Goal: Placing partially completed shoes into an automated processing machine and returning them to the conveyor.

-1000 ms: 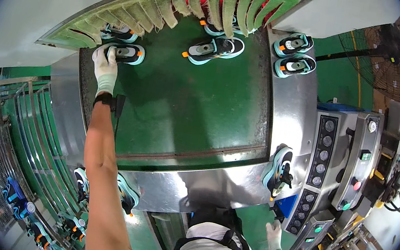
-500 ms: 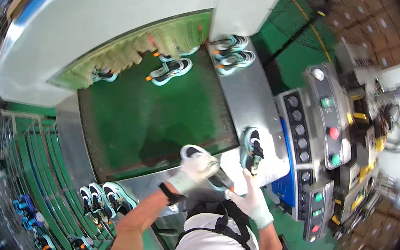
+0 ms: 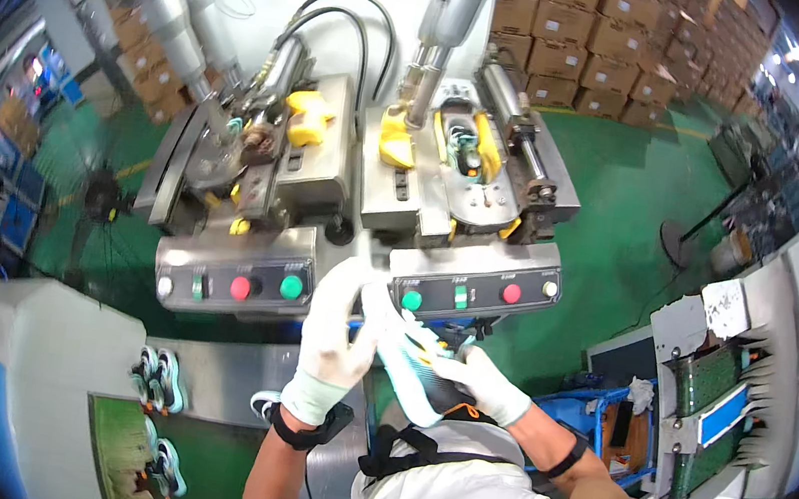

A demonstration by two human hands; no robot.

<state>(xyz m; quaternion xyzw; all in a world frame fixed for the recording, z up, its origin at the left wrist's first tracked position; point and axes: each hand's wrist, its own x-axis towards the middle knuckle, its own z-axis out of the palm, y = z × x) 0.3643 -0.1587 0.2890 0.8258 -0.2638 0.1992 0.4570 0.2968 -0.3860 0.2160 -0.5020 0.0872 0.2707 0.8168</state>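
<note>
Green floor (image 3: pixel 609 267) is stretching away to the right of the hands, leaving open room past the right end of the machine. The steel machine (image 3: pixel 325 164) is standing ahead of both hands, its stations sitting side by side. Stacked boxes (image 3: pixel 558 58) are rising beyond it, ahead and to the right. A white housing (image 3: pixel 55 335) is closing off the space to the left of the left hand. A steel bench (image 3: pixel 231 379) is running from it toward the left wrist, while a blue frame (image 3: pixel 575 411) is standing near the right forearm, limiting the room on that side. A left panel (image 3: pixel 236 263) and a right panel (image 3: pixel 482 276) are lining the machine's near edge, ahead of the hands.

The shoe in hand (image 3: pixel 399 366) is slanting between the two hands, toe pointing forward and left. The right hand (image 3: pixel 494 388) is gripping it near the collar, fingers bent around the upper. The left hand (image 3: pixel 336 334) is cupping half open beside the toe — blur is hiding whether it is actually gripping. Another shoe (image 3: pixel 463 147) is sitting in the station ahead of the right hand; two shoes (image 3: pixel 165 382) are resting on the bench, left of the left hand. Green buttons (image 3: pixel 291 286) are flanking the left fingertips.
</note>
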